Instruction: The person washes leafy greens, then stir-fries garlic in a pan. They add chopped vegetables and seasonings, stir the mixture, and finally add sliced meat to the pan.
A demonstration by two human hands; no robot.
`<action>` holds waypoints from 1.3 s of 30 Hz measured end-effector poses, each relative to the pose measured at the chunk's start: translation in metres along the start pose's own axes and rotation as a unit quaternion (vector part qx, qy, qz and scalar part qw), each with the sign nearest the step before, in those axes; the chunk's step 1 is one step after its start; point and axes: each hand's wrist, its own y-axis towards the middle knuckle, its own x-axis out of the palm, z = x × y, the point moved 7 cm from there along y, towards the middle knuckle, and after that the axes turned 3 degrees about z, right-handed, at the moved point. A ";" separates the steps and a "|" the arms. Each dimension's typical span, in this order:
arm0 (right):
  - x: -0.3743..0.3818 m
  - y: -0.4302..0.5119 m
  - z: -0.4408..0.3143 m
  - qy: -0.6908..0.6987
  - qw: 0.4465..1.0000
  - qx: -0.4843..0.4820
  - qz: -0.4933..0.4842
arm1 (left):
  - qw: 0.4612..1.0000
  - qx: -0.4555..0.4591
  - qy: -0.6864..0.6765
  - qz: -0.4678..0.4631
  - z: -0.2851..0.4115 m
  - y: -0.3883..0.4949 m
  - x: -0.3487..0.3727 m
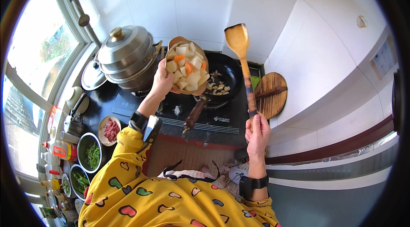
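My left hand (162, 79) grips the left rim of a tan bowl (171, 44) with two small handles. The bowl is tilted and full of peeled white chunks (192, 78), perhaps potato or radish, with some carrot pieces (189, 68). It overlaps the left side of a black wok (231, 70) on the gas hob. Small pale and browned pieces (221, 88) lie in the wok, whose wooden handle (194, 115) points towards me. My right hand (258, 131) holds a wooden spatula (238, 43) upright by its dark lower handle, to the right of the wok.
A stacked metal steamer (128, 54) stands on the hob's left side. Along the left counter are a plate of raw meat (111, 130), bowls of greens (93, 156) and green peppers (79, 180), and bottles (64, 150). A round wooden lid (275, 99) leans at the right wall.
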 end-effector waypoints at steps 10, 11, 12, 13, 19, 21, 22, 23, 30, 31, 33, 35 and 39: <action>-0.028 0.020 0.033 -0.017 1.000 0.010 -0.013 | 0.874 0.262 0.408 0.043 0.022 0.048 0.059; -0.029 0.021 0.036 -0.016 1.000 0.012 -0.018 | 0.870 0.266 0.412 0.044 0.026 0.048 0.061; -0.030 0.022 0.038 -0.010 1.000 0.016 -0.017 | 0.867 0.271 0.416 0.046 0.031 0.047 0.062; -0.033 0.023 0.039 -0.024 1.000 0.015 -0.008 | 0.863 0.269 0.424 0.051 0.036 0.046 0.063; -0.038 0.031 0.045 -0.067 0.998 -0.009 0.008 | 0.843 0.300 0.441 0.069 0.053 0.035 0.065; -0.039 0.031 0.047 -0.068 0.998 -0.015 0.004 | 0.841 0.309 0.438 0.077 0.051 0.034 0.063; -0.041 0.030 0.049 -0.076 0.997 -0.011 0.010 | 0.846 0.318 0.419 0.085 0.050 0.033 0.061; -0.042 0.030 0.051 -0.077 0.997 -0.005 0.011 | 0.852 0.326 0.399 0.092 0.048 0.033 0.058; -0.031 0.025 0.007 -0.369 0.887 -0.270 0.063 | 0.990 0.042 -0.082 0.108 0.005 0.032 0.010; -0.025 0.029 0.004 -0.405 0.872 -0.270 0.046 | 0.978 -0.031 -0.185 0.091 -0.004 0.020 0.007; -0.013 0.040 -0.001 -0.476 0.839 -0.262 0.011 | 0.965 -0.084 -0.235 0.075 -0.005 -0.004 -0.007; 0.000 0.050 -0.009 -0.503 0.813 -0.293 -0.007 | 0.945 -0.119 -0.297 0.065 -0.008 -0.029 -0.017; 0.029 0.060 -0.012 -0.550 0.772 -0.317 -0.030 | 0.906 -0.163 -0.376 0.108 -0.027 -0.082 -0.046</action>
